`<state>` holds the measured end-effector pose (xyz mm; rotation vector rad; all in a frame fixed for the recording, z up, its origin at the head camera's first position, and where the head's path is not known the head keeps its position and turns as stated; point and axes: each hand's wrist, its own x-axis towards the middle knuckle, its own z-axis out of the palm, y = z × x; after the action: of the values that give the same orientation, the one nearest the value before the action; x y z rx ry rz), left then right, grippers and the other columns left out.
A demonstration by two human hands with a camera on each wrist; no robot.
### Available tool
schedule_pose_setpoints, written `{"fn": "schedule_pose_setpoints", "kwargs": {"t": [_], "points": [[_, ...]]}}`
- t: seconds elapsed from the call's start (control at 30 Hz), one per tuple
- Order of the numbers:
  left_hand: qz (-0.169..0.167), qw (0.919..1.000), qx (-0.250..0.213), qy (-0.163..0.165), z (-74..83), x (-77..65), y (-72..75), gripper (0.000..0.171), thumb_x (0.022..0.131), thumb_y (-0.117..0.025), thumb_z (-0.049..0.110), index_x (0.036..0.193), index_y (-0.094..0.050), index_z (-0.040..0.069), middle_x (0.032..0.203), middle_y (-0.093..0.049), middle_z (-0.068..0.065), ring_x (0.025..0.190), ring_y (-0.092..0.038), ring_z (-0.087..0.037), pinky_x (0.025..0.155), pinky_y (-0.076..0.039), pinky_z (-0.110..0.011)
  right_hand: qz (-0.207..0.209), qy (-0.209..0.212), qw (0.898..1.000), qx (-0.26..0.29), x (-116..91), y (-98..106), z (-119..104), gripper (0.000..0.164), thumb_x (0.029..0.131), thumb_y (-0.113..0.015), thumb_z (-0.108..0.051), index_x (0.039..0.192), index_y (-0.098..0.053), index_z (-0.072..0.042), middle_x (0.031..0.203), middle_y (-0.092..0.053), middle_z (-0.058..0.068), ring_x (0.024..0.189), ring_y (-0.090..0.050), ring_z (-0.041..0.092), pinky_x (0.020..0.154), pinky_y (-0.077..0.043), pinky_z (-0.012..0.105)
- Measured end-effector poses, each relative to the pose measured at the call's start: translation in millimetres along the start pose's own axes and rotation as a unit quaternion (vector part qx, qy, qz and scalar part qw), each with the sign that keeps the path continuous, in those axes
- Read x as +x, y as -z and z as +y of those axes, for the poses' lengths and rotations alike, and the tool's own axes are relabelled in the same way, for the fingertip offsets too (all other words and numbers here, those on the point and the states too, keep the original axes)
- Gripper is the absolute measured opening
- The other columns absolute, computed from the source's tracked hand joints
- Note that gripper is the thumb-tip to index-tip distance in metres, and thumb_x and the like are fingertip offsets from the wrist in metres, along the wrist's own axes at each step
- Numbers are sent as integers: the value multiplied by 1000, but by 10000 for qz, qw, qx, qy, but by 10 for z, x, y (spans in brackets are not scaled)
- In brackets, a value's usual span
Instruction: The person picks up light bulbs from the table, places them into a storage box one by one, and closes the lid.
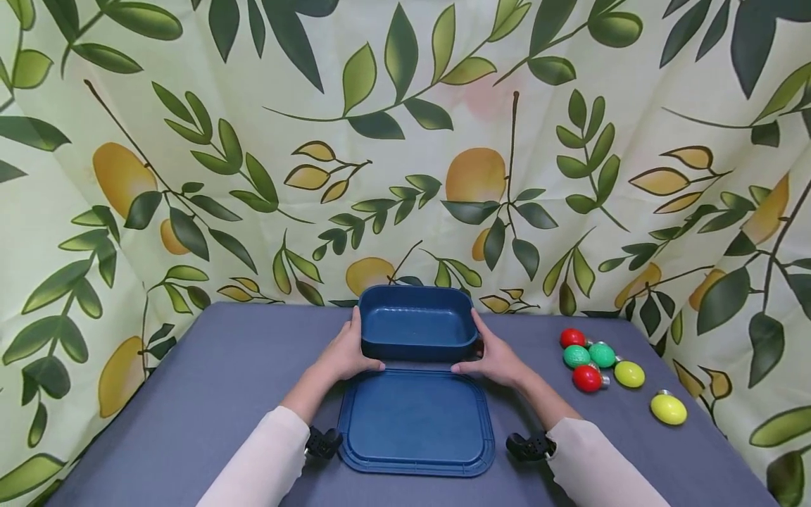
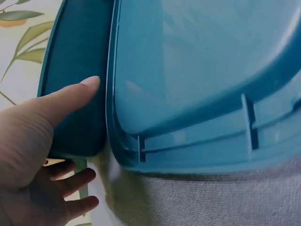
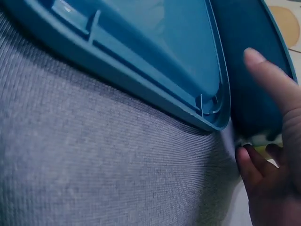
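Note:
A dark blue open-topped plastic box (image 1: pixel 418 352), with nothing visible inside, is held between both hands toward the back of the table. My left hand (image 1: pixel 345 354) grips its left end, thumb along the near wall and the other fingers round the side. At the right end my right hand (image 1: pixel 497 358) grips it the same way. Just in front of the box lies a matching blue lid (image 1: pixel 418 422), flat on the table. The left wrist view shows the thumb on the box wall (image 2: pixel 77 125) beside the ridged lid rim. Fingertips curl below the box in both wrist views.
Several red, green and yellow bulbs with silvery caps lie to the right, among them a red bulb (image 1: pixel 586 378) and a yellow bulb (image 1: pixel 668 408). A grey-blue cloth (image 1: pixel 209 422) covers the table. Behind it hangs a leaf-and-fruit patterned curtain (image 1: pixel 405 155).

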<state>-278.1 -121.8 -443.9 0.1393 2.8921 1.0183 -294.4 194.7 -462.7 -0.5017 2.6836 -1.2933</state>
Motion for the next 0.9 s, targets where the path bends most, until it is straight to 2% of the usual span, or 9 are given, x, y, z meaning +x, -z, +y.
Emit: {"fn": "schedule_pose_setpoints", "kwargs": {"t": [0.07,0.17,0.47,0.57,0.63,0.77,0.9], "points": [[-22,9999,99,-64,-9,9,22,133,73,-92,27,161,4,0,161,-26,-32,144,-39,-49,115,-38,-59,-13,75,10000,14,2,-13,16,126,78,-89,-26,164,3,-12,157,-34,34,137,-50,45,109,-46,56],[29,9997,239,-4,-19,16,17,135,71,-94,25,162,4,2,161,-27,-30,142,-41,-50,114,-39,-59,37,111,9999,-28,9,-44,22,126,76,-90,-23,164,1,-13,153,-41,34,135,-53,45,108,-47,55],[494,9984,235,-109,15,11,-68,128,73,-92,27,162,-4,1,157,-36,-29,133,-51,-49,107,-46,-58,202,303,9989,-288,-25,-13,-5,117,80,-86,-16,163,-4,-8,154,-40,33,133,-54,45,106,-49,55],[735,9969,246,-153,43,5,-100,123,75,-90,26,161,-6,-1,154,-40,-31,128,-54,-50,104,-47,-58,317,409,9969,-594,-17,1,10,111,83,-84,-17,163,-8,-6,148,-48,33,123,-62,41,99,-53,52],[882,9957,245,-156,59,3,-129,121,77,-89,25,161,-7,-2,153,-41,-32,126,-56,-50,103,-48,-58,394,428,9949,-828,-3,7,23,107,85,-83,-17,163,-11,-6,138,-57,30,108,-68,34,91,-55,46],[1066,9939,288,-73,72,4,-191,118,79,-88,25,161,-8,-3,151,-43,-31,123,-59,-50,100,-50,-57,473,374,9927,-1043,32,20,39,104,86,-81,-16,163,-13,-7,115,-66,21,85,-61,19,78,-48,36],[989,9946,302,-26,70,11,-217,121,78,-88,30,161,-5,-1,152,-42,-31,122,-59,-49,99,-51,-57,540,389,9914,-1130,59,29,46,103,85,-81,-14,162,-14,-6,112,-68,19,82,-60,17,78,-48,36]]}}
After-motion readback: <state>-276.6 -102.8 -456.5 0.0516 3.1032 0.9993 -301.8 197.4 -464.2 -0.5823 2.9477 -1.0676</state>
